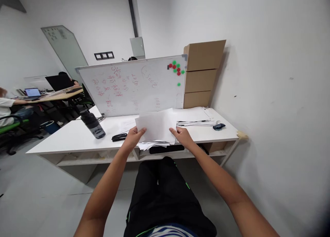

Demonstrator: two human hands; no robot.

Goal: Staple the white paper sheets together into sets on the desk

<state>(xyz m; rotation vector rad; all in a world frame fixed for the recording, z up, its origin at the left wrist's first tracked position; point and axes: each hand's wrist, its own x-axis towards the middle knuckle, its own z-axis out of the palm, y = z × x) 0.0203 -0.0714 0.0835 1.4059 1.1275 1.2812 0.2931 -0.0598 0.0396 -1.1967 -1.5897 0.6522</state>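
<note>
A stack of white paper sheets (156, 125) is held up over the desk's front edge. My left hand (134, 137) grips its left side, thumb on top, and my right hand (183, 135) grips the right side the same way. The lower edges of the sheets fan out unevenly. Just left of my left hand lies a black stapler (119, 137) on the white desk (69, 135). Fingers under the stack are hidden.
A dark bottle (93, 125) stands on the left of the desk. Behind rises a whiteboard (144, 89) with coloured magnets, beside stacked cardboard boxes (201, 72). More papers and pens (196, 122) and a dark blue object (219, 127) lie right. A person (10, 109) sits far left.
</note>
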